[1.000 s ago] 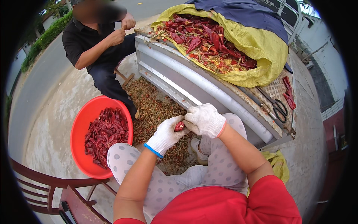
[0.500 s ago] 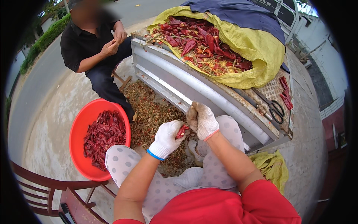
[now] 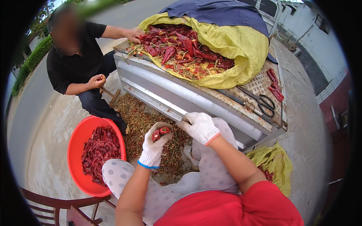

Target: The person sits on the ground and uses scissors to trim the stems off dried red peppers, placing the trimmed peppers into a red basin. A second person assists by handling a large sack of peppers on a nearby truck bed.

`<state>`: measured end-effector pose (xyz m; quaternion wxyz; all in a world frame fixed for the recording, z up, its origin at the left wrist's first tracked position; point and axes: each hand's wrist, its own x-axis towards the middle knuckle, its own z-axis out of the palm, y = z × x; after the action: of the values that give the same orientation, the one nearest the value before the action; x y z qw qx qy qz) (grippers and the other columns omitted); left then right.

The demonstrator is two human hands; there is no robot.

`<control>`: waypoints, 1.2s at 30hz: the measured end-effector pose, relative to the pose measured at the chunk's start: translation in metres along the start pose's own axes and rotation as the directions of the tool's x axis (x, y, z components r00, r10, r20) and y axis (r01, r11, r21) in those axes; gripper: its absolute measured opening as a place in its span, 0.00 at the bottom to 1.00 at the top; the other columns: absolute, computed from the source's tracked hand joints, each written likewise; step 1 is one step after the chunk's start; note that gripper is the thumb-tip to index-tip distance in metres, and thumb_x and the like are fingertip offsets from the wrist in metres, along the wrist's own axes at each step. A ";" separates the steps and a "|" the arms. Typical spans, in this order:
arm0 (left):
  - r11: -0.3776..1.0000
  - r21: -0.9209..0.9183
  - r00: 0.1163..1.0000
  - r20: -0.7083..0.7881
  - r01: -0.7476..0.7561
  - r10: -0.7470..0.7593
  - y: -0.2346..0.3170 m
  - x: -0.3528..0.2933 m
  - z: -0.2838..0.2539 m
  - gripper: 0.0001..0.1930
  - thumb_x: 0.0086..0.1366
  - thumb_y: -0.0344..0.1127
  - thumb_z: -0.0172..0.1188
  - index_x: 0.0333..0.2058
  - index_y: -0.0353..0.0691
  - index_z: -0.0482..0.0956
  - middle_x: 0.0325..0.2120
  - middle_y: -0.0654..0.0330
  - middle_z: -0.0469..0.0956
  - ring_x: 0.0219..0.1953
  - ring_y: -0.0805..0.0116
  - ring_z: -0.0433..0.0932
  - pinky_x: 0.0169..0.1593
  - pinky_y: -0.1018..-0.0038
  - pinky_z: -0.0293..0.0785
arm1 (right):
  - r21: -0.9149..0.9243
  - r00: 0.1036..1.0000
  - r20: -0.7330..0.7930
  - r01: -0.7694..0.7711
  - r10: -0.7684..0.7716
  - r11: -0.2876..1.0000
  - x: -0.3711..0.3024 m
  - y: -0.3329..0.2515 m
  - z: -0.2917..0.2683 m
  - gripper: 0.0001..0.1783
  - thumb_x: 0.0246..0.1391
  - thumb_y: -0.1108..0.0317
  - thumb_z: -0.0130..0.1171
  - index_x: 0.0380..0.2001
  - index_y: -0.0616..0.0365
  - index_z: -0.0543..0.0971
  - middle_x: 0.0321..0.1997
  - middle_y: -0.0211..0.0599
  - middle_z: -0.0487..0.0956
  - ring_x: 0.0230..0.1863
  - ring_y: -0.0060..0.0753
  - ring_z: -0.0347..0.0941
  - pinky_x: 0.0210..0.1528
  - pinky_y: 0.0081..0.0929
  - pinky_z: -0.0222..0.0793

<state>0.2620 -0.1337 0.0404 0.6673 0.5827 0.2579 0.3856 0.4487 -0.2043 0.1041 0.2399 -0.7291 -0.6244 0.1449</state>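
My left hand (image 3: 151, 148), in a white knit glove with a blue cuff, curls around a red chili pepper (image 3: 162, 132) whose cut or broken end shows between the fingers. Just to its right, my right hand (image 3: 200, 127) wears a similar glove with a pinkish-red cuff. Its fingers are bent together and their tips point left; whatever they hold, if anything, is hidden. Both hands hover above my lap, apart from each other. Beyond them, a yellow woven sack (image 3: 247, 56) lies open on a truck bed, full of dried red chilies (image 3: 186, 43).
A red basin (image 3: 71, 150) of chilies stands left of my knee. Scissors (image 3: 266, 104) and loose chilies (image 3: 275, 88) lie on the bed's right end. Stem scraps (image 3: 137, 116) cover the ground. A seated person's hand (image 3: 134, 34) touches the sack's edge. A wooden chair (image 3: 49, 201) stands lower left.
My hands have drawn apart, the left moving left with its fingers turned upward around the pepper. The other person's hands have separated, one reaching to the sack. The view has shifted slightly.
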 end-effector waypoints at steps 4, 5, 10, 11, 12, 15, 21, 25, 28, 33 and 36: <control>0.902 -0.413 0.992 0.039 0.126 -0.121 -0.007 0.003 -0.012 0.21 0.48 0.20 0.54 0.45 0.29 0.77 0.30 0.56 0.76 0.27 0.66 0.76 0.37 0.70 0.76 | -0.197 0.990 -0.140 -0.019 -0.009 0.980 -0.028 0.015 -0.075 0.17 0.54 0.54 0.55 0.35 0.55 0.81 0.36 0.50 0.81 0.42 0.54 0.78 0.47 0.45 0.72; 0.882 -0.448 0.986 -0.001 0.149 -0.167 -0.005 0.002 -0.012 0.25 0.44 0.20 0.53 0.47 0.31 0.75 0.27 0.56 0.74 0.25 0.66 0.74 0.33 0.69 0.76 | -0.282 0.980 -0.198 -0.051 -0.006 0.958 -0.038 0.027 -0.097 0.16 0.54 0.55 0.55 0.36 0.55 0.81 0.37 0.51 0.81 0.43 0.54 0.78 0.47 0.45 0.72; 0.849 -0.480 0.975 0.079 0.220 -0.208 -0.004 0.005 -0.004 0.22 0.40 0.23 0.55 0.39 0.38 0.72 0.23 0.58 0.70 0.23 0.66 0.69 0.26 0.69 0.71 | -0.628 0.937 -0.250 -0.349 0.244 0.695 -0.081 0.143 -0.194 0.18 0.50 0.62 0.57 0.43 0.57 0.78 0.40 0.54 0.81 0.45 0.55 0.78 0.48 0.45 0.72; 0.877 -0.426 0.974 0.051 0.221 -0.221 -0.006 0.006 0.000 0.22 0.40 0.22 0.55 0.40 0.38 0.72 0.25 0.56 0.73 0.24 0.64 0.72 0.25 0.69 0.71 | -0.657 0.930 -0.222 -0.365 0.293 0.660 -0.088 0.163 -0.202 0.19 0.49 0.63 0.57 0.44 0.57 0.77 0.41 0.54 0.81 0.45 0.55 0.78 0.48 0.45 0.72; 0.884 -0.407 0.973 0.082 0.229 -0.214 -0.007 0.006 0.002 0.22 0.40 0.21 0.55 0.39 0.37 0.73 0.26 0.54 0.74 0.25 0.63 0.73 0.25 0.70 0.71 | -0.662 0.926 -0.211 -0.370 0.313 0.651 -0.090 0.176 -0.205 0.20 0.48 0.64 0.57 0.45 0.57 0.77 0.42 0.55 0.80 0.45 0.56 0.78 0.48 0.45 0.72; 0.916 -0.334 0.975 0.103 0.221 -0.198 -0.014 0.006 -0.005 0.21 0.40 0.18 0.54 0.37 0.34 0.75 0.30 0.51 0.78 0.28 0.63 0.76 0.25 0.73 0.70 | -0.673 0.915 -0.177 -0.381 0.362 0.634 -0.084 0.183 -0.203 0.22 0.45 0.66 0.58 0.46 0.59 0.76 0.42 0.57 0.80 0.46 0.57 0.78 0.48 0.46 0.72; 0.834 -0.476 0.959 0.096 0.280 -0.267 -0.006 0.004 -0.022 0.19 0.40 0.18 0.54 0.36 0.33 0.76 0.31 0.50 0.79 0.26 0.65 0.76 0.23 0.77 0.68 | -0.651 0.870 -0.188 -0.458 0.455 0.606 -0.102 0.132 -0.194 0.18 0.42 0.65 0.59 0.37 0.65 0.77 0.37 0.61 0.80 0.42 0.60 0.77 0.45 0.48 0.72; 0.825 -0.458 0.944 0.156 0.330 -0.291 -0.013 0.002 -0.026 0.19 0.40 0.18 0.53 0.37 0.32 0.77 0.31 0.51 0.79 0.25 0.66 0.75 0.22 0.77 0.67 | -0.098 0.909 -0.033 -0.416 0.415 0.904 -0.148 0.097 -0.155 0.17 0.46 0.68 0.63 0.39 0.66 0.76 0.34 0.48 0.80 0.35 0.41 0.77 0.39 0.35 0.72; 0.910 -0.289 0.953 0.142 0.298 -0.267 -0.017 -0.003 -0.025 0.18 0.41 0.19 0.53 0.35 0.31 0.78 0.30 0.52 0.79 0.28 0.65 0.77 0.24 0.76 0.71 | 0.255 0.844 0.376 -0.491 0.382 0.833 -0.135 0.027 -0.111 0.17 0.49 0.71 0.63 0.42 0.64 0.74 0.31 0.34 0.76 0.32 0.23 0.72 0.35 0.24 0.70; 0.875 -0.404 0.963 0.113 0.268 -0.243 0.011 -0.005 -0.015 0.16 0.41 0.19 0.55 0.34 0.33 0.79 0.23 0.62 0.76 0.21 0.74 0.72 0.26 0.78 0.70 | 0.630 0.679 0.723 -0.575 -0.124 0.522 -0.115 0.009 -0.045 0.28 0.53 0.45 0.63 0.41 0.60 0.71 0.29 0.26 0.71 0.29 0.19 0.68 0.31 0.20 0.66; 0.905 -0.344 0.968 0.102 0.251 -0.229 0.016 -0.006 -0.017 0.17 0.41 0.19 0.54 0.33 0.33 0.79 0.24 0.63 0.75 0.23 0.74 0.72 0.27 0.78 0.71 | 0.644 0.624 0.757 -0.665 -0.192 0.378 -0.110 0.004 -0.038 0.36 0.54 0.31 0.57 0.41 0.58 0.73 0.28 0.26 0.73 0.27 0.18 0.69 0.27 0.17 0.65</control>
<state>0.2415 -0.1287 0.0521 0.8108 0.4281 0.2342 0.3233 0.4517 -0.3193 0.1246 0.2888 -0.4452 -0.3539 0.7701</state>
